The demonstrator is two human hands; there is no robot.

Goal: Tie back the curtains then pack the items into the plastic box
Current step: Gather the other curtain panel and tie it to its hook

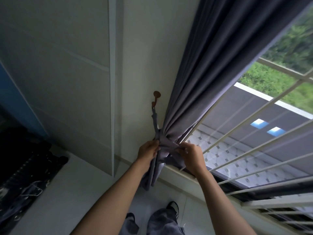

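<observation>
Grey-purple curtain (199, 78), heavy and pleated, hanging along left edge of barred window (254, 133), gathered tight into a bunch low down beside cream wall (138, 48). Matching fabric tie-back (155, 119) running up from the bunch to a small brown wall hook (156, 95), looped there. Left hand (148, 150) curled on the tie-back and gathered cloth at the bunch's left side; right hand (190, 154) pinching a fold of the same fabric at the right side, fingers bent, both hands touching the cloth. Loose curtain tail hanging below between the forearms, above pale floor (81, 192). No plastic box in view; dark clutter (25, 167) at lower left, too dim to tell what. Grey trousers and one shoe (173, 206) at bottom.
</observation>
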